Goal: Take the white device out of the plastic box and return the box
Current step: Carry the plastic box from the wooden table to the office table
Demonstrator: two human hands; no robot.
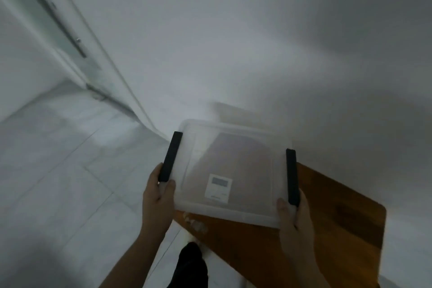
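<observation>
While the translucent lidded plastic box (pixel 230 170) hung over the brown wooden table (pixel 332 229), left hand (pixel 159 196) and right hand (pixel 293 215) both gripped its sides by the black latches (pixel 170 156) — small white rectangular device (pixel 218 186) visible inside.

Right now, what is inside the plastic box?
Through the cloudy lid of the box, held by the left hand and right hand, one white device with a grey screen shows. Anything else inside is too blurred to tell.
</observation>
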